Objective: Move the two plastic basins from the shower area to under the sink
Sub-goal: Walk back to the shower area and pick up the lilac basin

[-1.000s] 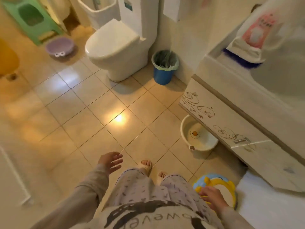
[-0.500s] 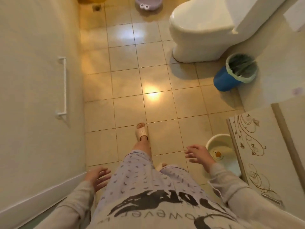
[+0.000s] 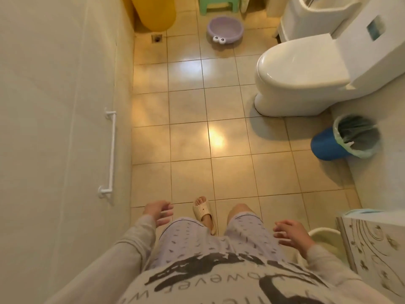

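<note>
A purple plastic basin (image 3: 225, 29) with two cartoon eyes on its rim sits on the tiled floor at the far end, near a floor drain. A cream basin (image 3: 326, 238) lies on the floor at the lower right, against the patterned sink cabinet (image 3: 372, 249); my right arm covers part of it. My left hand (image 3: 158, 211) hangs empty beside my left leg, fingers apart. My right hand (image 3: 291, 234) is also empty and spread, just left of the cream basin.
A white toilet (image 3: 295, 77) stands at the right, with a blue bin (image 3: 344, 143) lined with a bag beside it. A green stool (image 3: 219, 4) and a yellow tub (image 3: 155, 12) stand at the far end. A white grab bar (image 3: 109, 154) is on the left wall.
My view has swung left and up toward the shower end, so the purple basin is now in full view. My right hand left the blue-and-yellow item and both hands are empty. I have stepped forward.
</note>
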A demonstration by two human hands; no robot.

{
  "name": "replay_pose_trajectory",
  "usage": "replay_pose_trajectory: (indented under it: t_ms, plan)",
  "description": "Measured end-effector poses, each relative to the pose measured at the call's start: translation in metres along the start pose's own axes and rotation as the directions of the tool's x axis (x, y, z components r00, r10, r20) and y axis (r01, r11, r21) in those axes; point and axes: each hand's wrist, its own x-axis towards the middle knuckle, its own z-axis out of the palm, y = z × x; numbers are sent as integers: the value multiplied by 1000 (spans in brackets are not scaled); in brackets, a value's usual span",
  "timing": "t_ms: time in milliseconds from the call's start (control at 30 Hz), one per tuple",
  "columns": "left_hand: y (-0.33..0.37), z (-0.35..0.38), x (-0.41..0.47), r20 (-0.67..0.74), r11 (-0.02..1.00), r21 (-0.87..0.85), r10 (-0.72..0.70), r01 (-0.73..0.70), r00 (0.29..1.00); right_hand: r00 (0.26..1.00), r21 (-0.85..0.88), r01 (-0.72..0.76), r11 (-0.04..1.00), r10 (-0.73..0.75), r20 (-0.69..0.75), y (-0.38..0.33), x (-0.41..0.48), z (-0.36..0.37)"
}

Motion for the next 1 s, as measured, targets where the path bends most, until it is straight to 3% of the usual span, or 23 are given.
replay_pose_trajectory:
  t_ms: [233,467,600,767,1000]
  plan:
    - [123,30,12,96,990,40,134,-138,986,1000,25,-18,1000,18,-25,-70,23,-7]
    - [170,41,60,-25,997,75,30,-28,999,1000,-7,3,1000,-3,29,-195,78,11]
    - [196,40,78,-94,995,52,-83,89,992,992,-60,112,992,-109,58,-295,104,4]
    - [243,39,96,-149,992,-4,-123,124,981,965,-127,244,961,-228,127,-405,126,-14]
    - [331,49,127,-148,986,-50,-166,160,975,970,-106,226,968,-214,119,-507,170,-9]
